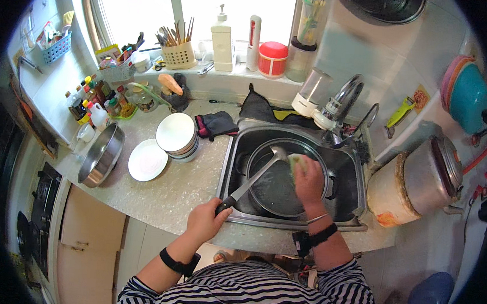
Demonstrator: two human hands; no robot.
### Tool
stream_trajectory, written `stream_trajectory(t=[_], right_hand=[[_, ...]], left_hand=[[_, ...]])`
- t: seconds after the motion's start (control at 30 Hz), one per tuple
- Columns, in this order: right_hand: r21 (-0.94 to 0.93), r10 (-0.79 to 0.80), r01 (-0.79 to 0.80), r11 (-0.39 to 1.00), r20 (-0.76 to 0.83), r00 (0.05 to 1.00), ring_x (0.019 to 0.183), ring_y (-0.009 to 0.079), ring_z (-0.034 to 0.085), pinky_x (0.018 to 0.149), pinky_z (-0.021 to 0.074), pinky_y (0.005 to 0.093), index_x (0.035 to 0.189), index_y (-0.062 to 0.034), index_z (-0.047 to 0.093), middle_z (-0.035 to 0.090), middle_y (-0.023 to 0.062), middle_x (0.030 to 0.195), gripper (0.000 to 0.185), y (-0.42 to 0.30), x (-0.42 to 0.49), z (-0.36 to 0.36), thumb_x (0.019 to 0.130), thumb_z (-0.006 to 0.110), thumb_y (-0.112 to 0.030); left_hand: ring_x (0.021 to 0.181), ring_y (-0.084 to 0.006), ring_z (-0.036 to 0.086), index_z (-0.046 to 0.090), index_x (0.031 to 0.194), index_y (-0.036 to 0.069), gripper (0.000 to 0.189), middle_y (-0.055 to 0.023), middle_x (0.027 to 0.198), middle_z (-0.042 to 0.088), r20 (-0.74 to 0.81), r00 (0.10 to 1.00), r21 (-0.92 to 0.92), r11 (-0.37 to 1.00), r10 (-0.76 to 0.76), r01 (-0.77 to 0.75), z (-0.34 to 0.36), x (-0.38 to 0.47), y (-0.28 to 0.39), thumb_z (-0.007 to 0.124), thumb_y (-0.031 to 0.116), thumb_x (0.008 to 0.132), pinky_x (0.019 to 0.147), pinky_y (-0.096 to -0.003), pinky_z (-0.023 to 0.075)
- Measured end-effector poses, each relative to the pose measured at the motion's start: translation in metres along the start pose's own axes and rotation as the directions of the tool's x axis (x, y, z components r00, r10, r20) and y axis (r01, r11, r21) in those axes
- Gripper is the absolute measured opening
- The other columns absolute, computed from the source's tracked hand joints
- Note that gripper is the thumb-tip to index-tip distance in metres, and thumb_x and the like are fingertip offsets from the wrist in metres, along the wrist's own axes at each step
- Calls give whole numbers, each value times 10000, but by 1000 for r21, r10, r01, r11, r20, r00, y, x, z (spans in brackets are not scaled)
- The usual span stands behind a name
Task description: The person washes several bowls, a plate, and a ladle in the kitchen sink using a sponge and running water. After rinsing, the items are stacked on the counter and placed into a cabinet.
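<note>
My left hand (208,219) grips the black handle of a metal ladle (250,183), tilted so its bowl end lies above a wide pan (274,191) in the sink. Held in my right hand (310,180) is a green and pale sponge (297,163), close to the ladle's bowl and over the pan. The pan, with a side handle showing, sits in the dark sink basin (351,186). The faucet (345,99), fitted with a water filter (310,93), stands behind the basin.
Left of the sink are a stack of bowls (176,133), a white plate (148,160), a steel basin (101,157), dark gloves (217,124) and seasoning bottles (97,99). A large metal pot (426,174) stands to the right. A pump bottle (222,43) stands on the windowsill.
</note>
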State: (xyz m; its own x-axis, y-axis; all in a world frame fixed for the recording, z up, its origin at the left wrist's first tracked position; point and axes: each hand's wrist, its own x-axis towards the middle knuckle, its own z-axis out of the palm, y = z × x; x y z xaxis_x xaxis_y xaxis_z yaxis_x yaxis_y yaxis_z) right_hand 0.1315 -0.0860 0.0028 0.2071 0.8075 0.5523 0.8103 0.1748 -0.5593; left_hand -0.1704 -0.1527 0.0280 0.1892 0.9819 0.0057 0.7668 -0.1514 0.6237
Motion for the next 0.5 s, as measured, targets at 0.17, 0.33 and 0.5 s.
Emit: stream_trajectory(t=[0.17, 0.33, 0.5], right_hand=[[124, 78, -71, 990, -53, 996, 949, 373, 591, 845, 490, 448, 1212, -17, 593, 586, 200, 1110, 346, -9, 3, -9, 897, 611, -160], [7, -210, 210, 978, 7, 978, 997, 390, 586, 887, 475, 453, 1245, -62, 605, 595, 176, 1134, 326, -24, 2, 3, 932, 576, -145], [382, 250, -320, 867, 222, 943, 993, 264, 627, 865, 486, 355, 1240, -34, 611, 644, 117, 1135, 332, 26, 13, 14, 980, 497, -206]], left_hand=[[660, -328, 645, 635, 995, 48, 326, -164, 724, 645, 18, 999, -75, 997, -31, 32, -4, -3, -2, 719, 323, 841, 605, -389, 495], [714, -372, 659, 629, 1037, 78, 342, -170, 752, 666, 42, 999, -69, 998, 10, -7, -3, -11, -1, 717, 339, 833, 628, -434, 511], [598, -243, 616, 602, 1158, 92, 358, -117, 704, 639, 23, 999, -326, 945, 40, -31, -3, -14, -6, 705, 270, 865, 564, -366, 484]])
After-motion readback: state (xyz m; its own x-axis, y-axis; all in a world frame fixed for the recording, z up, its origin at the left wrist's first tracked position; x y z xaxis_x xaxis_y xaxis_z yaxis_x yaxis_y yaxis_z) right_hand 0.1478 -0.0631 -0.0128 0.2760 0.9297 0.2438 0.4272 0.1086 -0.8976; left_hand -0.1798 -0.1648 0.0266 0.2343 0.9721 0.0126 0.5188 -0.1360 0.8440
